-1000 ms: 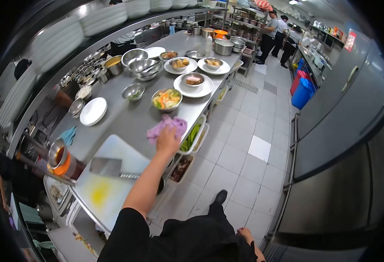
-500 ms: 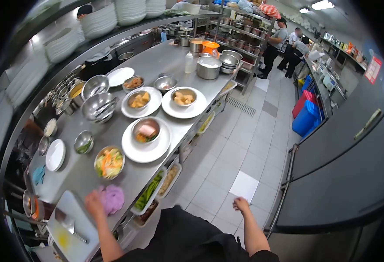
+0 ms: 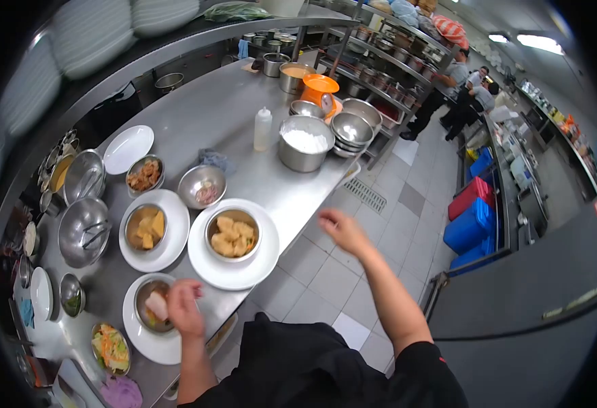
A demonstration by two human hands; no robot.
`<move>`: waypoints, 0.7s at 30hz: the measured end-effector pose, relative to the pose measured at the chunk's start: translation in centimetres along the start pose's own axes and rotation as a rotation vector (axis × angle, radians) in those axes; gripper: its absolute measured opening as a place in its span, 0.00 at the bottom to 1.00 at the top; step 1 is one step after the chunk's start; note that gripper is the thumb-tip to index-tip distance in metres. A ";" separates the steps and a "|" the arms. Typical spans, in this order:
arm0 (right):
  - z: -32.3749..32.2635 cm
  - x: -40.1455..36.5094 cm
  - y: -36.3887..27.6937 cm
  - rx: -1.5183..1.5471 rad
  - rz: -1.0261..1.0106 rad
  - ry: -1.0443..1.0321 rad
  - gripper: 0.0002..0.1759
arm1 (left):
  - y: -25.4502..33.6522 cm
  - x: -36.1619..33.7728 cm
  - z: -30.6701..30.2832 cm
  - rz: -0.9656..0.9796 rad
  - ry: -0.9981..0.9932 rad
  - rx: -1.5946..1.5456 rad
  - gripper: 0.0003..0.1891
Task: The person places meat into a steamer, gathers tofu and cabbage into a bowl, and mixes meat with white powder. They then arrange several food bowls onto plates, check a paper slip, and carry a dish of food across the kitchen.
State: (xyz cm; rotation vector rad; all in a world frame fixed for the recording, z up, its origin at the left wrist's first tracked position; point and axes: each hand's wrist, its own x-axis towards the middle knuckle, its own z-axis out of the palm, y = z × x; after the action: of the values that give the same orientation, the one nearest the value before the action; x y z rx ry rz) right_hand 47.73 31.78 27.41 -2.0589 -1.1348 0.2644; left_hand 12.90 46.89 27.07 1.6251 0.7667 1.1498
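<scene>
My left hand (image 3: 186, 309) is loosely curled with nothing in it. It hovers over the right side of a white plate (image 3: 142, 340) carrying a metal bowl with a pale pink piece of food (image 3: 155, 305). My right hand (image 3: 343, 230) is in the air beyond the counter edge, fingers loosely bent and empty. Between my hands lies another white plate (image 3: 269, 238) with a metal bowl of golden chunks (image 3: 233, 236). To its left, a third plate (image 3: 177, 234) bears a bowl of yellow chunks (image 3: 150, 230). A bowl of shredded vegetables (image 3: 111, 349) stands nearer me.
Farther along the steel counter (image 3: 196, 109) are a squeeze bottle (image 3: 262, 130), a pot of white powder (image 3: 303, 160), stacked bowls (image 3: 353, 129) and an orange scale (image 3: 321, 87). A purple cloth (image 3: 121, 392) lies near. Blue bins (image 3: 470, 226) line the aisle; people (image 3: 475, 102) stand far back.
I have moved forward along the counter, so the plates are closer. My left hand has left the purple cloth and is above the nearest plate. My right arm has risen.
</scene>
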 end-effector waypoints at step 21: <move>-4.2 54.8 22.2 -0.724 0.027 -0.601 0.15 | -0.6 -8.0 36.5 -0.464 0.949 0.218 0.15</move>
State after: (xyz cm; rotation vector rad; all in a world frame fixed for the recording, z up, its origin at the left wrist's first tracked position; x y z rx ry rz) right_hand 95.99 66.03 24.07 -2.7238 -1.7512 0.5778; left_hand 44.17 27.38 20.66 0.8991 1.8109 1.4994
